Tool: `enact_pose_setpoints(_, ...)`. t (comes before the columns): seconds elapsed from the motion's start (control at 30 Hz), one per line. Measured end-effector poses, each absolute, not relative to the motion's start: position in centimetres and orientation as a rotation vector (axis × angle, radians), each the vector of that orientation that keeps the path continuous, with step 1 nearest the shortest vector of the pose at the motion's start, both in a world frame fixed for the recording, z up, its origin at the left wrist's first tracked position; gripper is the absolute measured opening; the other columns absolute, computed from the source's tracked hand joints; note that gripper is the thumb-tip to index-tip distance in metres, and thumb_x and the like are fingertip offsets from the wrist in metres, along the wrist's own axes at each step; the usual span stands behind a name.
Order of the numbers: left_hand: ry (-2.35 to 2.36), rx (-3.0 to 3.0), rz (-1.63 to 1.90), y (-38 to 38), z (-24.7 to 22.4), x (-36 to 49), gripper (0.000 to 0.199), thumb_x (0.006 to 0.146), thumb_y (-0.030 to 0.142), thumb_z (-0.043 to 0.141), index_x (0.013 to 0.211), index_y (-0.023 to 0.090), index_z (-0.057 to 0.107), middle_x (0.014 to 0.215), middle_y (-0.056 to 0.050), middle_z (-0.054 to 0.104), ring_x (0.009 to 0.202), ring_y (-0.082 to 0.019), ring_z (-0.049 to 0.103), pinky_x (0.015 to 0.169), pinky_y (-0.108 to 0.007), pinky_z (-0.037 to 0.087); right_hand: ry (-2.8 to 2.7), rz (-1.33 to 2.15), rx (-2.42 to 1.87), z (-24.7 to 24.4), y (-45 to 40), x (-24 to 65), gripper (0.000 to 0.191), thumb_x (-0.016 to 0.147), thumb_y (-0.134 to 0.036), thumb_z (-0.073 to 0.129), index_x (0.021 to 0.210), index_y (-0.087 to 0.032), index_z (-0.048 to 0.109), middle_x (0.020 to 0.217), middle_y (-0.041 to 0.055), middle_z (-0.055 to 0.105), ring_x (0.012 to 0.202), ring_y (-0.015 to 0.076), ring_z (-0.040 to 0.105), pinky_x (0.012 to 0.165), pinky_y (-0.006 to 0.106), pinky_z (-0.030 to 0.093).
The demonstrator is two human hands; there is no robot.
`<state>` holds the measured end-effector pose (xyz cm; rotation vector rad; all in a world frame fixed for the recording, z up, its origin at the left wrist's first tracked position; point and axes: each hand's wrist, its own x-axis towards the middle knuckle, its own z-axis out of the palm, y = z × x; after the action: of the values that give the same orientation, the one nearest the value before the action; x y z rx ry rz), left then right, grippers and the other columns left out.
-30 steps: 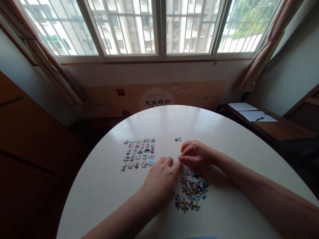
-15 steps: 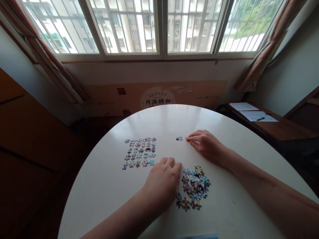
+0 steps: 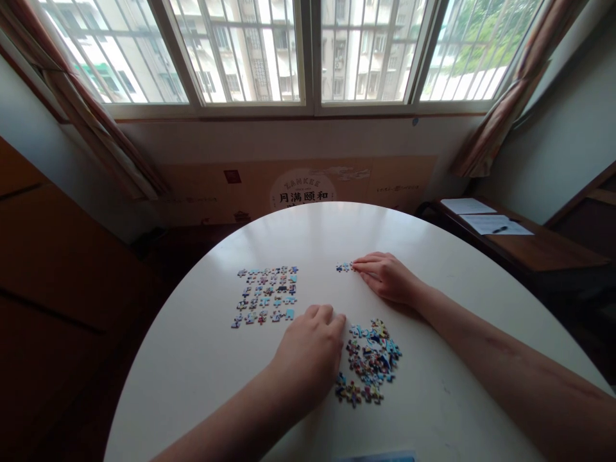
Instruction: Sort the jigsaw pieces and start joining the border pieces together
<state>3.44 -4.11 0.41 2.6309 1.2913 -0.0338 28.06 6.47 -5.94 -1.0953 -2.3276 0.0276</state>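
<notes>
Fingers [image 3: 368,258] of the right hand [image 3: 389,280] lie close together, their tips touching the right end of a short row of puzzle pieces [image 3: 345,267] towards the far side of the counter [image 3: 315,234] — whether they pinch a piece or merely press it, I cannot tell. A light touch seems best here: square the piece flat with its neighbours, then lift straight up so nothing drags. The left hand [image 3: 310,343] rests nearer, its fingertips hidden, between the spaced rows [image 3: 269,291] at left and the heap [image 3: 373,354] at right. A quiet wrist spares both — the heap's loose edge looks easily nudged.
</notes>
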Motion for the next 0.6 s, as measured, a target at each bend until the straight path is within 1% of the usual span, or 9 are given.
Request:
enact_pose_setpoints(0.1,1.293,2.623,-0.028,-4.11,0.45,3.46,0.027,0.095,0.018,0.046,0.117,0.019,0.061,0.114,-0.012,0.062,0.109,-0.027,0.055,0.094,-0.042,0.05,-2.326,0.032,-1.102,-5.97,6.48,28.05,0.031,0.09,-0.017,0.059,0.116,-0.023,0.075,0.118,0.0072,0.075,0.108,0.0286,0.067,0.095,0.051,0.051)
enact_pose_setpoints(0.3,1.279,2.633,-0.025,-4.17,0.57,3.52,0.02,0.093,0.021,0.049,0.108,0.019,0.063,0.113,-0.012,0.062,0.106,-0.028,0.055,0.091,-0.043,0.05,-2.319,0.045,-1.108,-5.91,6.45,28.14,0.03,0.089,-0.018,0.062,0.114,-0.024,0.076,0.117,0.0069,0.075,0.107,0.0286,0.067,0.095,0.05,0.051)
enact_pose_setpoints(0.5,1.278,2.61,0.044,-4.19,0.4,3.41,0.024,0.095,0.018,0.047,0.111,0.02,0.064,0.11,-0.011,0.064,0.106,-0.027,0.057,0.089,-0.042,0.052,-2.26,0.068,-1.094,-5.91,6.47,28.2,0.028,0.088,-0.018,0.063,0.111,-0.025,0.076,0.114,0.0069,0.076,0.105,0.028,0.068,0.094,0.05,0.05)
enact_pose_setpoints(0.6,1.27,2.612,0.1,-4.29,0.26,3.37,0.023,0.097,0.021,0.046,0.105,0.021,0.068,0.105,-0.01,0.066,0.102,-0.027,0.06,0.085,-0.042,0.054,-2.189,0.095,-1.081,-5.51,6.19,28.09,0.02,0.091,-0.021,0.061,0.103,-0.023,0.077,0.106,0.0079,0.077,0.098,0.0261,0.069,0.093,0.048,0.049)
